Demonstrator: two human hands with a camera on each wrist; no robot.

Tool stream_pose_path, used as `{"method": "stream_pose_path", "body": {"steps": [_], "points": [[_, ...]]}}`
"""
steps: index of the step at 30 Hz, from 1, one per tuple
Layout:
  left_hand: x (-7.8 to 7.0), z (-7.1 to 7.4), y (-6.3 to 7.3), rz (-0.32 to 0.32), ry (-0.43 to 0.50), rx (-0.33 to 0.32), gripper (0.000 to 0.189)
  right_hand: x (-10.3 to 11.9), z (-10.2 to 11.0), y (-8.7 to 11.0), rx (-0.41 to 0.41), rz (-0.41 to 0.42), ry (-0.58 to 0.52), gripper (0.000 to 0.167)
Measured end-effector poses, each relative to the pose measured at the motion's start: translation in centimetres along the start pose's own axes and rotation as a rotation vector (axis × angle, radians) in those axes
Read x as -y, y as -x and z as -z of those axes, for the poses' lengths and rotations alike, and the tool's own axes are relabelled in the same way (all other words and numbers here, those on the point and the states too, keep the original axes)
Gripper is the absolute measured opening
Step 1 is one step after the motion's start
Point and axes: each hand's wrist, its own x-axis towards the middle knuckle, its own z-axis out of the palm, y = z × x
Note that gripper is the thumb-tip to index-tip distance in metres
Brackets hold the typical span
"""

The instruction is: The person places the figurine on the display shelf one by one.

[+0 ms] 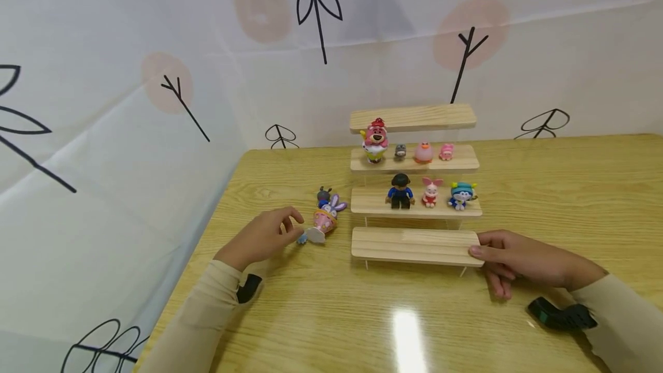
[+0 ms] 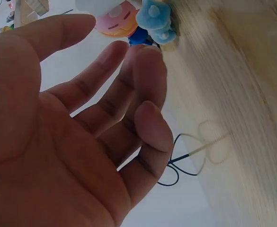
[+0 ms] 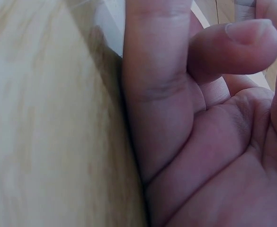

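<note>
My right hand grips the right end of the lowest board of a tiered wooden display stand, thumb on top. In the head view my left hand hovers left of the stand with loosely bent fingers, nothing held. Just beyond its fingertips a pink figurine with purple rabbit ears lies on its side, its pale base towards me. A small light-blue figure is beside that base, close to my fingers in the left wrist view. Behind the rabbit lies a dark-headed figure in blue, partly hidden.
On the stand's third board from the front are a strawberry-topped pink bear, a grey figure, a pink duck and a pink figure. The second holds a blue-shirted doll, a piglet and a blue-hatted figure.
</note>
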Motion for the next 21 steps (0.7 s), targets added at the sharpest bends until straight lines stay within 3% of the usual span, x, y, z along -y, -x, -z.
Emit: {"method": "stream_pose_path", "body": {"steps": [5,14,21], "points": [[0.1,-0.2,-0.2,0.041,-0.012,0.028,0.025,0.1,0.0,-0.1,0.006,0.011,-0.006,0.033],[0.1,-0.8,-0.6,0.037,-0.02,0.065,0.024,0.2,0.0,0.0,-0.021,-0.025,-0.013,0.036],[0.3,-1.1,-0.7,0.021,-0.048,0.058,0.023,0.1,0.1,0.0,0.001,-0.006,-0.013,0.034]]}}
